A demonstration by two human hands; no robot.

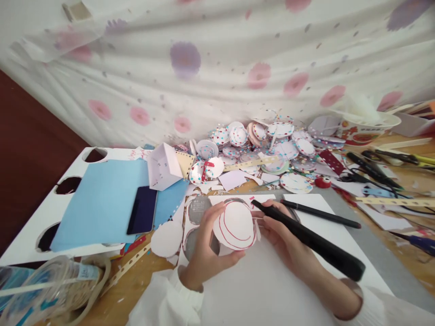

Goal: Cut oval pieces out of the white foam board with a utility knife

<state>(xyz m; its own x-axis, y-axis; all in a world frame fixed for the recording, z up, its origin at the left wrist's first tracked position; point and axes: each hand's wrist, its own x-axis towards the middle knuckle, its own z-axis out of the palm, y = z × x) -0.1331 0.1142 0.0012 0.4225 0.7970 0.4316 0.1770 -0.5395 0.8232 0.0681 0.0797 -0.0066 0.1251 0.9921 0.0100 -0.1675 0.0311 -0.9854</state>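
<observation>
My left hand (205, 251) grips a round white paper disc (238, 222) by its left edge, thumb below and fingers above. Curved red lines run over the disc, and it looks layered. In my right hand (285, 242) rests a thick black pen-shaped tool (312, 242), its narrow end pointing up and left near the disc. The fingertips of that hand are close to the disc's right edge, by a thin paper strip; whether they touch it I cannot tell. Under both hands lies white sheet material (265, 285) with round cutouts.
Confetti-dotted paper discs (282, 149) pile up at the back. A blue sheet (98, 199), a phone (142, 210) and an open white paper box (165, 167) lie left. A slim black pen (322, 213), cables and tools lie right. A plastic cup (68, 285) is front left.
</observation>
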